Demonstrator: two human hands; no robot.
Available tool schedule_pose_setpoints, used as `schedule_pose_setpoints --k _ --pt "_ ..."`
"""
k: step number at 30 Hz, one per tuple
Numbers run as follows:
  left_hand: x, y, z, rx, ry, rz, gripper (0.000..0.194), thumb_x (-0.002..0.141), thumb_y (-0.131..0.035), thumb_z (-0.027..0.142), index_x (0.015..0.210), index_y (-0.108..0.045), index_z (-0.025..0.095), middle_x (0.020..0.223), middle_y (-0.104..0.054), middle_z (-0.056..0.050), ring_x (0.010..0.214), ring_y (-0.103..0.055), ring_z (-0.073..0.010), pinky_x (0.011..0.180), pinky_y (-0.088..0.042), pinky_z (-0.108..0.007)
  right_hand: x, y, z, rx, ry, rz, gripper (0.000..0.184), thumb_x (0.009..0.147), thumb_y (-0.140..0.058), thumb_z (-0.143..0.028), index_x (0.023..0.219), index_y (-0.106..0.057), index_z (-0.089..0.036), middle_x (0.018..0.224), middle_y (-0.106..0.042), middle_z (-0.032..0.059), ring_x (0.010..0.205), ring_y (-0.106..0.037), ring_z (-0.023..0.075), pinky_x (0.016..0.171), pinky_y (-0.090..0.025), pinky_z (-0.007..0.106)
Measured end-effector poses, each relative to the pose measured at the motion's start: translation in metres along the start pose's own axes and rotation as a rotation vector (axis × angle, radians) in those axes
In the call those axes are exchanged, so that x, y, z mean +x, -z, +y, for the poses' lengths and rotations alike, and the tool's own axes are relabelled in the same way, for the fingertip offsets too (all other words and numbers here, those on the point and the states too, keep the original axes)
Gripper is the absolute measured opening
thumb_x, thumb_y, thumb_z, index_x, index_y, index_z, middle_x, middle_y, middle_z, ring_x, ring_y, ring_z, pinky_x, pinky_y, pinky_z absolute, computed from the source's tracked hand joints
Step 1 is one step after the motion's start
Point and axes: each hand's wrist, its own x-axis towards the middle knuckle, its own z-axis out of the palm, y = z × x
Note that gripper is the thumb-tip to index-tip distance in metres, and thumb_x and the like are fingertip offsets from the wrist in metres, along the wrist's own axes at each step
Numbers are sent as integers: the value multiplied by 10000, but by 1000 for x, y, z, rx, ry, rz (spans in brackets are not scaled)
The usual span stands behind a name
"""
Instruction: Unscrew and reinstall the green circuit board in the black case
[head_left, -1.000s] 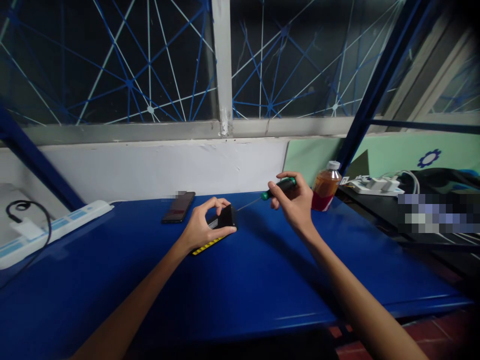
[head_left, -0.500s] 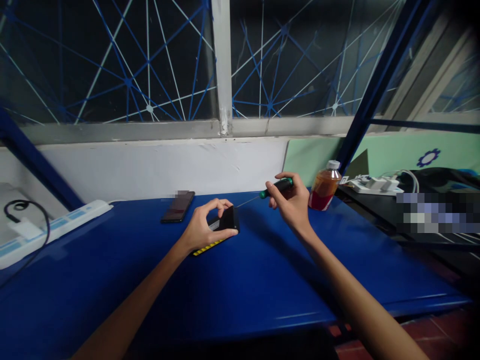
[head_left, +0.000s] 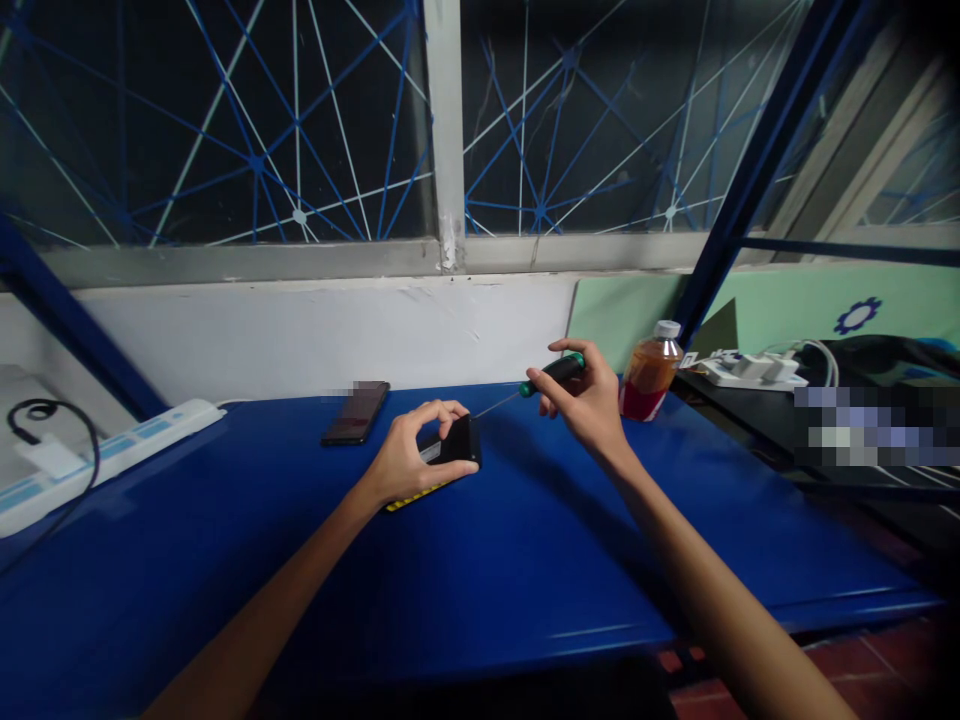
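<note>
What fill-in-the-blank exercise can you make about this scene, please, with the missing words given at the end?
The right hand grips the handle of a ____.
The left hand holds a ____ device.
The phone lies on the ____ table.
The bottle has a ____ cap.

Missing words: screwdriver; black; blue; white.

black device [head_left: 459,440]: partly hidden (left hand [head_left: 407,452] over it) | screwdriver tip [head_left: 478,415]: contact unclear
</note>
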Motion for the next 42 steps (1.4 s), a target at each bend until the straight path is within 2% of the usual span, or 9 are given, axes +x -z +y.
schedule_pose_setpoints --k 4,11,19,21,25,28,32,36,42 --pt "0 0 0 12 2 -2 382 696 -724 332 733 -362 217 1097 -612 -95 1018 -581 -252 907 -434 -453 2 3 3 -15 -13 -43 419 753 -720 -376 1067 -492 -217 493 -549 -70 389 -558 133 376 -431 245" --pt "1 0 2 9 13 -13 401 687 -726 353 715 -351 211 1081 -622 -108 991 -592 -253 913 -431 -462 4 6 1 45 -7 -141 418 767 -710 -350 1082 -475 -208 524 -558 -69 406 -561 121 399 -455 247" --pt "0 0 -1 1 12 -17 394 700 -717 340 729 -346 210 1100 -614 -108 1018 -579 -240 905 -431 -425 5 13 -4 96 -4 -268 480 764 -714 -326 1141 -432 -232 778 -626 3 503 -615 132 423 -468 254" --pt "0 0 -1 5 9 -22 401 695 -722 341 721 -344 209 1096 -614 -106 998 -583 -238 914 -424 -440 5 13 -2 69 -2 -259 472 779 -698 -351 1153 -434 -236 800 -633 13 514 -617 134 427 -467 257" --pt "1 0 0 13 11 -28 389 697 -718 332 716 -350 205 1100 -613 -104 992 -584 -237 934 -410 -459 4 13 0 -130 3 -155 377 811 -649 -434 1089 -518 -215 603 -585 -26 433 -551 110 421 -429 246" --pt "1 1 0 24 7 -29 374 703 -710 328 719 -357 204 1101 -614 -100 1005 -582 -236 934 -411 -452 4 12 0 -172 -4 -128 386 799 -651 -466 1066 -534 -211 523 -529 -55 387 -508 97 400 -402 234" --pt "1 1 -1 44 13 -43 374 701 -714 326 717 -361 206 1113 -613 -96 1018 -580 -239 925 -414 -443 4 13 -3 -133 -13 -136 470 771 -678 -448 1129 -484 -216 558 -547 -54 393 -518 101 389 -398 225" --pt "1 1 -3 63 15 -32 359 695 -712 322 712 -373 204 1120 -614 -89 989 -584 -233 900 -423 -434 4 14 -2 -113 -13 -183 469 768 -683 -423 1135 -476 -218 703 -626 -3 457 -564 110 417 -419 231" --pt "0 -1 -11 120 28 -48 363 684 -728 333 715 -392 200 1122 -618 -85 968 -583 -232 891 -419 -421 9 19 5 -200 -82 -263 316 811 -630 -483 912 -570 -190 517 -547 -37 396 -506 98 416 -396 240"
